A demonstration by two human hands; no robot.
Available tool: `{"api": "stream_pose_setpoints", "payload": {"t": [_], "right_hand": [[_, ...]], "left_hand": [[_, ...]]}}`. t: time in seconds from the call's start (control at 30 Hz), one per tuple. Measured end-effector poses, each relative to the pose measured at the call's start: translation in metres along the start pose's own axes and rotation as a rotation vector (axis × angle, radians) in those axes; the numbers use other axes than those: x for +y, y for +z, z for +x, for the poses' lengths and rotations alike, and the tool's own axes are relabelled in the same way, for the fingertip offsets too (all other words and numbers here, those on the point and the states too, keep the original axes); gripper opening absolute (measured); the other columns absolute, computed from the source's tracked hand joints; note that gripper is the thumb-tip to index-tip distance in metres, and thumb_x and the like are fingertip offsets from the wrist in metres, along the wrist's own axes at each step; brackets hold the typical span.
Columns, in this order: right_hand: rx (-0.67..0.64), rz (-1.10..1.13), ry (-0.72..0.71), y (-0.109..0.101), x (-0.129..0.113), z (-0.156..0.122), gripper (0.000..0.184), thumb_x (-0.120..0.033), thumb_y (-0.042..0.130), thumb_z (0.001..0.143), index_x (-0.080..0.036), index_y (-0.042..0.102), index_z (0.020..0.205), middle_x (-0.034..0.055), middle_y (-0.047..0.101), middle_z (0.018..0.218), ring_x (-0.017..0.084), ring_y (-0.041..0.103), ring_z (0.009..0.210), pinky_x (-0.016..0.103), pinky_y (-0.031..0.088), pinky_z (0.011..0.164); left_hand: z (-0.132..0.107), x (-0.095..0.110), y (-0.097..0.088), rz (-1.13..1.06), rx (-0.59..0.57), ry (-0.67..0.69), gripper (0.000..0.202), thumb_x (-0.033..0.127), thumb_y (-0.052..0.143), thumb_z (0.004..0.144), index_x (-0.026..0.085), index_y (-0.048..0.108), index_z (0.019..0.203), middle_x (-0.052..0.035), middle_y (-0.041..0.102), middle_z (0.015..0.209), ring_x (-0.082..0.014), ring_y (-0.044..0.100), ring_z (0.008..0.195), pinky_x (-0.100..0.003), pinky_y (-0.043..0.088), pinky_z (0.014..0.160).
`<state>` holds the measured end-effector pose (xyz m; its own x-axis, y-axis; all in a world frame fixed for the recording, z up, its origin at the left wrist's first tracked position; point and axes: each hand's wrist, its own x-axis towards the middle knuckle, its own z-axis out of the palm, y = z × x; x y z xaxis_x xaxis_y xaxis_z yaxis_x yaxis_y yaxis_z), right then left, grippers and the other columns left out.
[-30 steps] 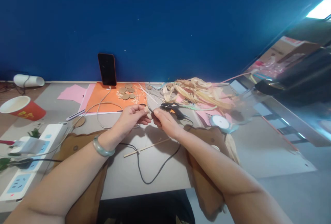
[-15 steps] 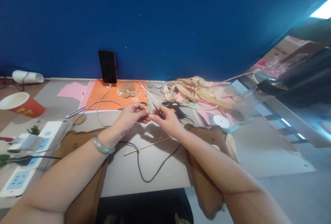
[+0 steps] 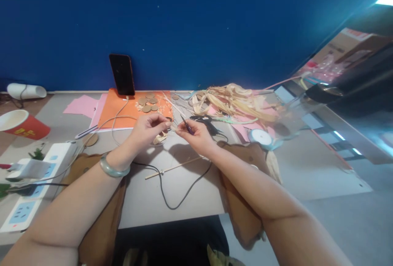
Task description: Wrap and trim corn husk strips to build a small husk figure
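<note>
My left hand [image 3: 150, 130] is closed in a pinch over the table, with a small pale piece [image 3: 173, 127] at its fingertips. My right hand [image 3: 199, 136] is closed around a slim, dark, pointed tool [image 3: 186, 125], its tip slanting up and left; the exact kind is unclear. The right fingertips also come up to the pale piece, which spans the narrow gap between both hands. Under the left fingers lies a small heap of pale scraps [image 3: 160, 138], partly covered. A thin wooden stick [image 3: 172, 169] lies below the hands, across a black cable [image 3: 172, 208].
A phone [image 3: 122, 74] leans on the blue partition behind orange paper [image 3: 115, 114] bearing several round discs [image 3: 147, 109]. Dried husk strips [image 3: 235, 100] and a ribbon roll [image 3: 260, 137] are at right. A power strip [image 3: 59, 151] and red cup [image 3: 33, 126] stand left. Brown boards [image 3: 241, 204] lie beneath both forearms.
My hands have drawn slightly apart, showing the pale piece between them and more of the scraps below. The whole view has shifted a little.
</note>
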<state>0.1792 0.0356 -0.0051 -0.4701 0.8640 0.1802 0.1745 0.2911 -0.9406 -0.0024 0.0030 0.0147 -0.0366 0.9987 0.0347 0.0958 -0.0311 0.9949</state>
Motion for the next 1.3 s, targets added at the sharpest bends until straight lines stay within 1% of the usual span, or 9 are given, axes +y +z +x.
{"api": "stream_pose_setpoints", "payload": {"t": [0.1,0.23,0.47,0.63,0.77,0.87,0.97,1.13,1.3], "right_hand": [[0.008,-0.005,0.013,-0.001,0.002,0.001,0.023,-0.038,0.066,0.077,-0.016,0.059,0.073,-0.0010,0.052,0.066,0.010,0.042,0.061,0.024,0.035,0.060],[0.038,-0.004,0.032,-0.002,0.003,0.001,0.027,-0.040,0.068,0.075,-0.016,0.057,0.069,-0.0027,0.047,0.059,0.009,0.037,0.056,0.023,0.032,0.055],[0.004,0.051,0.053,-0.002,0.003,0.003,0.024,-0.038,0.063,0.077,-0.014,0.058,0.072,-0.0016,0.050,0.063,0.009,0.040,0.059,0.024,0.033,0.057],[0.023,0.081,0.066,-0.002,0.003,0.003,0.027,-0.040,0.064,0.077,-0.015,0.056,0.070,-0.0027,0.048,0.062,0.008,0.037,0.056,0.024,0.031,0.055],[0.032,0.068,0.053,-0.002,0.004,0.003,0.029,-0.043,0.066,0.076,-0.015,0.057,0.071,-0.0021,0.050,0.063,0.009,0.038,0.057,0.023,0.031,0.055],[-0.020,0.051,0.033,-0.002,0.004,0.002,0.027,-0.042,0.065,0.077,-0.015,0.058,0.073,-0.0023,0.049,0.062,0.009,0.037,0.056,0.023,0.031,0.054],[-0.069,0.026,0.035,-0.001,0.004,0.002,0.025,-0.039,0.062,0.077,-0.015,0.057,0.072,-0.0026,0.047,0.062,0.008,0.035,0.057,0.023,0.031,0.055],[-0.079,0.002,0.048,-0.002,0.003,0.002,0.024,-0.038,0.061,0.078,-0.016,0.055,0.072,-0.0021,0.048,0.063,0.009,0.038,0.059,0.023,0.033,0.057],[-0.050,0.023,0.056,-0.002,0.001,0.003,0.025,-0.039,0.063,0.076,-0.015,0.055,0.072,-0.0026,0.047,0.063,0.009,0.037,0.058,0.023,0.033,0.056]], "left_hand": [[0.001,-0.001,0.001,0.054,0.017,0.081,0.016,0.031,0.070,0.073,0.016,0.068,0.068,-0.0008,0.062,0.062,-0.0117,0.054,0.059,-0.022,0.042,0.058],[0.001,-0.003,0.003,0.095,0.013,0.109,0.018,0.032,0.065,0.077,0.016,0.068,0.070,-0.0013,0.063,0.063,-0.0126,0.054,0.062,-0.023,0.041,0.061],[0.001,-0.008,0.003,0.067,0.033,0.106,0.024,0.035,0.060,0.081,0.016,0.065,0.068,-0.0008,0.060,0.060,-0.0119,0.051,0.058,-0.023,0.040,0.059],[0.004,-0.012,0.003,-0.054,0.032,0.039,0.029,0.041,0.061,0.081,0.015,0.065,0.068,-0.0019,0.062,0.060,-0.0110,0.052,0.057,-0.022,0.040,0.058],[0.002,-0.010,0.006,-0.160,-0.046,-0.015,0.027,0.040,0.075,0.069,0.014,0.067,0.074,-0.0011,0.063,0.063,-0.0101,0.053,0.057,-0.021,0.040,0.056],[-0.001,-0.011,0.008,-0.163,-0.076,-0.046,0.025,0.034,0.079,0.064,0.014,0.066,0.067,0.0010,0.059,0.059,-0.0082,0.049,0.053,-0.021,0.038,0.053],[-0.001,-0.015,0.009,-0.136,-0.021,-0.055,0.024,0.034,0.079,0.063,0.014,0.065,0.061,0.0021,0.056,0.053,-0.0078,0.047,0.050,-0.021,0.036,0.051],[0.001,-0.019,0.006,-0.109,0.076,-0.071,0.024,0.033,0.082,0.059,0.015,0.066,0.062,0.0010,0.060,0.055,-0.0088,0.049,0.049,-0.022,0.037,0.050],[0.000,-0.016,0.007,-0.086,0.124,-0.040,0.025,0.036,0.078,0.065,0.015,0.066,0.062,0.0003,0.062,0.057,-0.0089,0.050,0.051,-0.021,0.038,0.051]]}}
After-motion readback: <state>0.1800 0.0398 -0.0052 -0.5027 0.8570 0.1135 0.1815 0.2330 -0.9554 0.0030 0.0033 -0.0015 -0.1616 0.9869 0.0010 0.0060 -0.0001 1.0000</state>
